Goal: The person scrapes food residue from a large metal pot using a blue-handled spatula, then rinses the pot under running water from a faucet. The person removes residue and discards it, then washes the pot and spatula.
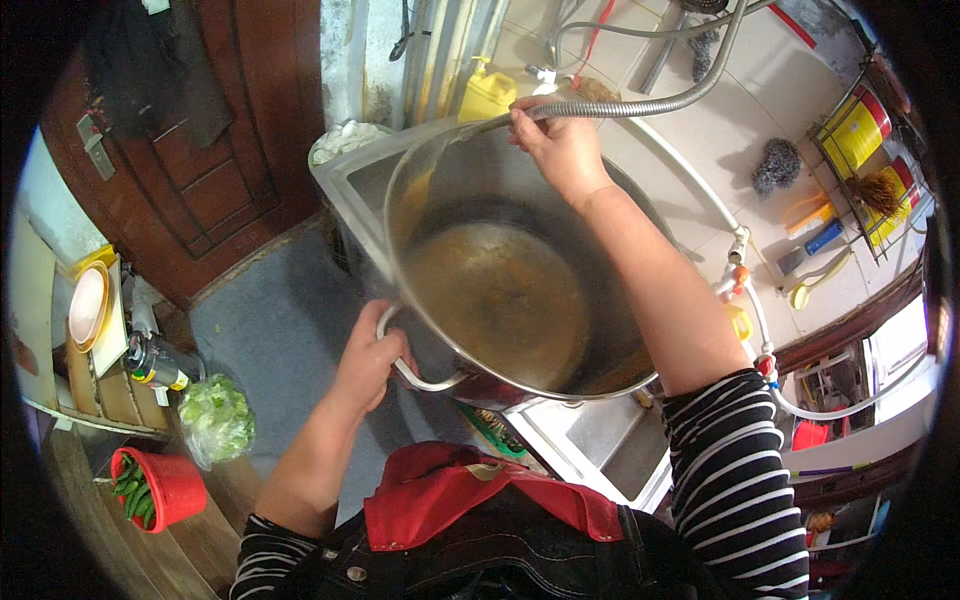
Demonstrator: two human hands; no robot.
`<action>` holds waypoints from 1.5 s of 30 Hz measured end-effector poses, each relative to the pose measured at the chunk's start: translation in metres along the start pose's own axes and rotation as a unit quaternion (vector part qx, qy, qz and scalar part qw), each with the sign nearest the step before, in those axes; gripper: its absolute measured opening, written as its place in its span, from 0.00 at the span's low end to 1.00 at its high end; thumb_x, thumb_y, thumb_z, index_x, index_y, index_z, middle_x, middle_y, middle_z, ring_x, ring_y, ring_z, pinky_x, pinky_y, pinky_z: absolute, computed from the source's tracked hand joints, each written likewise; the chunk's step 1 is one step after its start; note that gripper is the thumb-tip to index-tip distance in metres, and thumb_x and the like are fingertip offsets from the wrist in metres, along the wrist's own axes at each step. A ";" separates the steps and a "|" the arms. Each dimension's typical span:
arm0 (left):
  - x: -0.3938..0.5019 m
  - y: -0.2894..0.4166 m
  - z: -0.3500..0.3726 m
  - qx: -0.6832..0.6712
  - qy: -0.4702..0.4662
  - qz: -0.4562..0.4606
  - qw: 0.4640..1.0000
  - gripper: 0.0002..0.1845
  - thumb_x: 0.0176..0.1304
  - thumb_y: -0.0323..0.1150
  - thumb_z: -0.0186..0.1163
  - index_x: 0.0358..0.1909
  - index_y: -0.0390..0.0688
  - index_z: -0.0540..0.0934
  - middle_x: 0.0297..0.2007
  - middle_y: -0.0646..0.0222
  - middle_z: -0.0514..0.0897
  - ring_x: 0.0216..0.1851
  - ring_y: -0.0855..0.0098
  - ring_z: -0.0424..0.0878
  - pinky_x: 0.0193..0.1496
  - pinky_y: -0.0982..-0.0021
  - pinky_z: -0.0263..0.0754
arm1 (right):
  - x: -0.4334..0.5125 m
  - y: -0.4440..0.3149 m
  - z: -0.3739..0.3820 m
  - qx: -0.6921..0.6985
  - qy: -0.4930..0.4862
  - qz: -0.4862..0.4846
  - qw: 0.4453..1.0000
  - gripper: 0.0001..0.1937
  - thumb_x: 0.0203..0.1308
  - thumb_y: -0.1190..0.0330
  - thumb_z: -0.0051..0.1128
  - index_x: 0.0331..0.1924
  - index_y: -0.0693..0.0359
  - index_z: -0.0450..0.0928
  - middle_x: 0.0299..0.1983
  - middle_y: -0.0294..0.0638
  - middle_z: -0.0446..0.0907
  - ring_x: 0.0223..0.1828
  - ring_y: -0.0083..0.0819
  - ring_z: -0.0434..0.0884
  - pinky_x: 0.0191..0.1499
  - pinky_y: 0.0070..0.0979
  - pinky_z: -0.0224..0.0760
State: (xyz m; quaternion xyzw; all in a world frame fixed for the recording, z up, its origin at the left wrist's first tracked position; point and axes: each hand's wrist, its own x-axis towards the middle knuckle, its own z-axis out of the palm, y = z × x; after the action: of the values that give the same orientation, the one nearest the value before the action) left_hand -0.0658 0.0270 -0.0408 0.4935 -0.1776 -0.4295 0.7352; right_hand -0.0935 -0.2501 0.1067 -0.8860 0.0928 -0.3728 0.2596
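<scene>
A large metal stockpot (502, 300) fills the middle of the view, its mouth tilted towards me. Brownish residue or murky water covers its bottom; which of these I cannot tell. My left hand (373, 358) grips the pot's metal loop handle (431, 386) on the near left side. Over the far rim, my right hand (559, 146) holds a flexible ribbed metal hose (637, 109). The hose end lies near the rim at the upper left, blurred. The pot rests over a steel sink (352, 184), whose corner shows at the left.
A yellow jug (486, 91) stands behind the sink. White pipes with valves (739, 277) run along the tiled wall at right. On that wall hang a steel-wool scrubber (776, 166), brushes and a wire rack (862, 150). Bagged greens (217, 420) and a red bucket of green peppers (161, 487) stand left.
</scene>
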 end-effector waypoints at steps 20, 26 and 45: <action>-0.001 0.005 0.005 0.023 0.008 -0.012 1.000 0.25 0.47 0.23 0.45 0.52 0.38 0.59 0.16 0.65 0.69 0.14 0.68 0.69 0.19 0.69 0.68 | -0.024 -0.028 0.015 0.171 -0.050 0.066 0.982 0.08 0.60 0.71 0.51 0.33 0.69 0.77 0.21 0.39 0.79 0.24 0.23 0.79 0.31 0.20 0.72; -0.001 0.005 0.005 0.021 0.015 -0.023 0.999 0.26 0.47 0.22 0.45 0.52 0.38 0.59 0.16 0.65 0.69 0.14 0.69 0.69 0.19 0.69 0.68 | -0.018 -0.015 0.017 0.121 -0.010 0.083 0.989 0.10 0.60 0.68 0.51 0.36 0.68 0.77 0.23 0.42 0.80 0.25 0.25 0.81 0.32 0.22 0.73; -0.001 0.004 0.003 0.020 0.005 -0.009 1.000 0.25 0.47 0.23 0.44 0.52 0.38 0.60 0.16 0.66 0.68 0.14 0.69 0.69 0.19 0.69 0.69 | -0.017 -0.007 0.021 0.133 0.005 0.161 0.978 0.10 0.60 0.67 0.52 0.35 0.67 0.78 0.22 0.40 0.80 0.24 0.22 0.80 0.30 0.21 0.73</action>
State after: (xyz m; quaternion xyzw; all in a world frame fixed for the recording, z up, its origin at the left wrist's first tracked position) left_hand -0.0670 0.0264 -0.0359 0.5116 -0.1781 -0.4306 0.7219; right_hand -0.0913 -0.2300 0.0875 -0.8151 0.1853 -0.3392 0.4315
